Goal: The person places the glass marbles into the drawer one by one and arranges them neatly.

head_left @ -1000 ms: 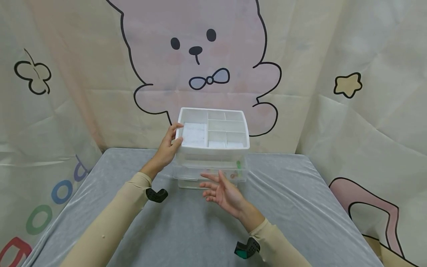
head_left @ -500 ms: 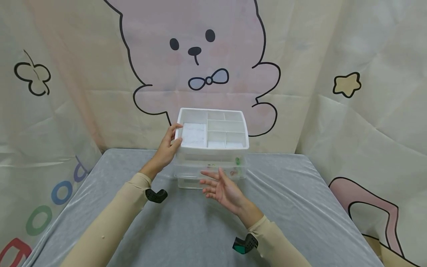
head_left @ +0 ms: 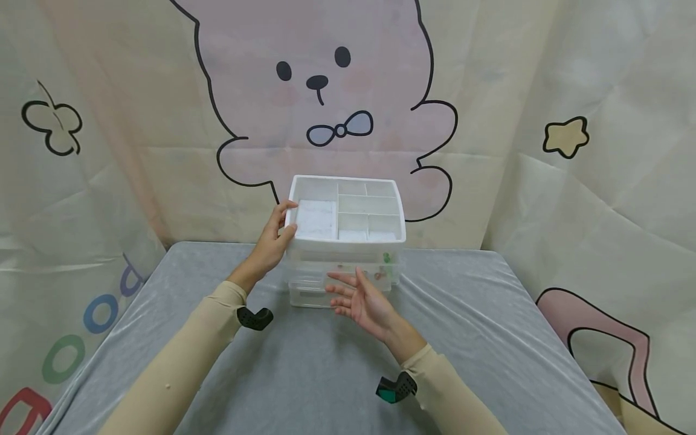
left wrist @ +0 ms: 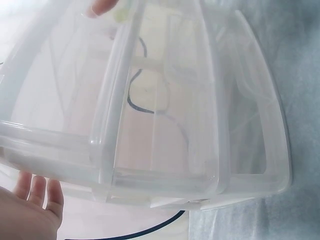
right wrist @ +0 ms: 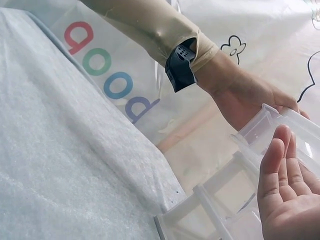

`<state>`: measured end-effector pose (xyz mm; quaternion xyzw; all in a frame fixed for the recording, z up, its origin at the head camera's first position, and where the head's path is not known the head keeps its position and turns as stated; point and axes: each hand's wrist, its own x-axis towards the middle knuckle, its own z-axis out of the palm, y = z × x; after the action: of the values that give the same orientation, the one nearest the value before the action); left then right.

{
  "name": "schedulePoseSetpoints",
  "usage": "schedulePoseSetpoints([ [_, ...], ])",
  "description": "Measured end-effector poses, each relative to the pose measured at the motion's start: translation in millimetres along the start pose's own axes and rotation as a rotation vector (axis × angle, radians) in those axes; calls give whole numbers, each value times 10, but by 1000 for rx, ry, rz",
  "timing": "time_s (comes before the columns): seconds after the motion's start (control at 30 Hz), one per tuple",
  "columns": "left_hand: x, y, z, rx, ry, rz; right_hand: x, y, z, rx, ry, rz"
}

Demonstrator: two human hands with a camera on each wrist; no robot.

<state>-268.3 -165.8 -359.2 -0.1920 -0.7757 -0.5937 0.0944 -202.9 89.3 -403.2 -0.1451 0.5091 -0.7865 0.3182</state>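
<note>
A translucent plastic drawer organizer (head_left: 310, 251) with a white divided top tray (head_left: 375, 205) stands at the far middle of the table. My left hand (head_left: 269, 241) holds its upper left side, the thumb by the front corner and the fingers at the rim. In front of the stacked drawers (left wrist: 165, 140), my right hand (head_left: 364, 305) is raised with fingers extended, the fingertips overlapping the middle drawer front (head_left: 310, 275) in the head view. The right wrist view shows these fingers (right wrist: 272, 165) fairly straight and holding nothing. Small green (head_left: 387, 258) and reddish bits show through the plastic.
Grey cloth (head_left: 304, 380) covers the table. A cream backdrop (head_left: 489, 78) printed with a bear, a star and letters hangs behind and at both sides. Each wrist carries a black device, one on the left wrist (head_left: 255, 318) and one on the right wrist (head_left: 397, 388).
The middle drawer, which stuck out toward me, has slid back into the organizer. My right hand has moved slightly forward; the left hand has kept its place.
</note>
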Motion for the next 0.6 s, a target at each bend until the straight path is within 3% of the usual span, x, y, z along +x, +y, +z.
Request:
schedulePoseSetpoints([
  [0.6,7,-14,-2,3,4,-2,145,-50,-62,12,22,-9],
])
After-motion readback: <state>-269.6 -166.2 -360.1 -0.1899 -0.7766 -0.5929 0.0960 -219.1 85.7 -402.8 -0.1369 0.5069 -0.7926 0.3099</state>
